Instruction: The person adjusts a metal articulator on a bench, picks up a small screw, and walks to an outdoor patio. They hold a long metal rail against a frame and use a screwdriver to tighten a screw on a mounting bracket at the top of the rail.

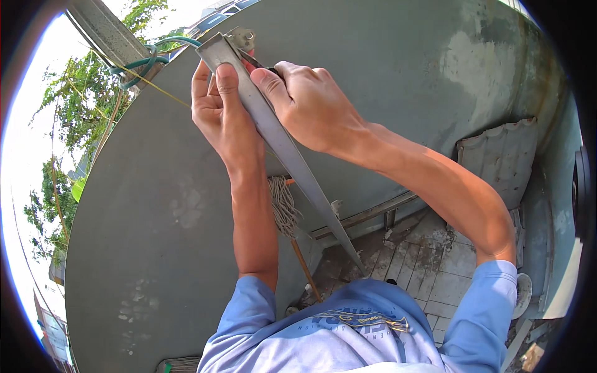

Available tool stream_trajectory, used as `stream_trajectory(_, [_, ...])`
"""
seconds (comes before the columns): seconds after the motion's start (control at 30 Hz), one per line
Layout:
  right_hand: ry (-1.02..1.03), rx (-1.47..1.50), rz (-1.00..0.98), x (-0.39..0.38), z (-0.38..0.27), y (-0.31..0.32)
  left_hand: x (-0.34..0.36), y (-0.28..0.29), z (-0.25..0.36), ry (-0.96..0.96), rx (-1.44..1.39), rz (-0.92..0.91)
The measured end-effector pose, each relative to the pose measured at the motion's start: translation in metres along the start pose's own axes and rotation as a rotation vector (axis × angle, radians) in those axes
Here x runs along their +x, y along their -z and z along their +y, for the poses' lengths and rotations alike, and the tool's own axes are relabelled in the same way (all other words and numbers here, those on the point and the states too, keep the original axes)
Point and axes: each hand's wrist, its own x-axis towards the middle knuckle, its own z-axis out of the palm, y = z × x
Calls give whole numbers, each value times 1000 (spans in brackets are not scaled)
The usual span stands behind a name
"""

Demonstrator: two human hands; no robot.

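A long grey metal post (293,152) rises from the floor and leans toward the upper left. My left hand (227,124) is closed around its upper end, with the thumb on the front face and the fingers behind the left edge. My right hand (317,105) is closed on a slim dark tool (250,59) beside the post top; most of it is hidden, so its kind is unclear. A small metal plate with holes (244,38) sits at the post's top. Green cord (180,41) runs from there to the left.
The green cord loops around a concrete beam (109,31) at upper left, near a thin yellow wire (158,89). Behind stands a large grey wall (155,205). A string mop (284,208) leans below. Corrugated sheeting (500,158) and a white bucket (524,295) stand at right.
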Motion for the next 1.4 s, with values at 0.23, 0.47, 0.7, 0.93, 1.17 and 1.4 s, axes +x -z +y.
stream_trajectory(0.23, [300,-125,152,2,31,-11,2,-3,0,27,-167,-91])
stream_trajectory(0.47, [790,-485,360,25,51,10,-4,-4,13,45,-231,-214])
stream_trajectory(0.7, [382,-307,210,-28,2,2,-8,-2,17,18,-221,-181])
stream_trajectory(0.93, [-215,131,-147,-32,-27,29,-6,-5,14,17,-222,-165])
stream_trajectory(1.17, [-382,46,-249,-25,-43,40,-9,-8,13,21,-122,-124])
stream_trajectory(1.4, [-189,2,-216,-27,-36,42,-10,-18,13,18,-168,-79])
